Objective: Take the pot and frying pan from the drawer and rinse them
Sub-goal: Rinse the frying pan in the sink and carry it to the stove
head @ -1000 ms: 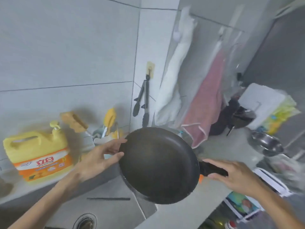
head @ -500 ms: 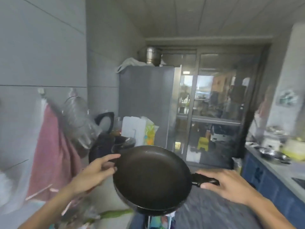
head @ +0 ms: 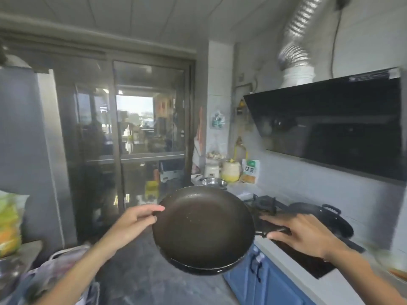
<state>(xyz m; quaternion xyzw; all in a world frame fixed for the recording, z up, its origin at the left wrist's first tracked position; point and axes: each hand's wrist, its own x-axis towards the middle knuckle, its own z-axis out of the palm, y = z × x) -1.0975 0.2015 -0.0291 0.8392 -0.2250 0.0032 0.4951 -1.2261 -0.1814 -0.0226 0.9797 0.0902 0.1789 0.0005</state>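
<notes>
The frying pan is held in the air, bowl up and tilted slightly, between the stove and the floor. The right hand curls its fingers round the handle; the left hand pinches the far rim. Keep both grips firm and the pan level while carrying it, clear of the counter edge.

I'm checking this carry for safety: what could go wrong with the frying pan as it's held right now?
1. The frying pan hangs in mid-air over the floor, the left hand only pinching its rim; a slip could tip or drop it.
2. The right hand holds the handle close beside the gas stove and a black wok; a swing right could knock them.
3. The picture is motion-blurred, suggesting a fast turn.
</notes>
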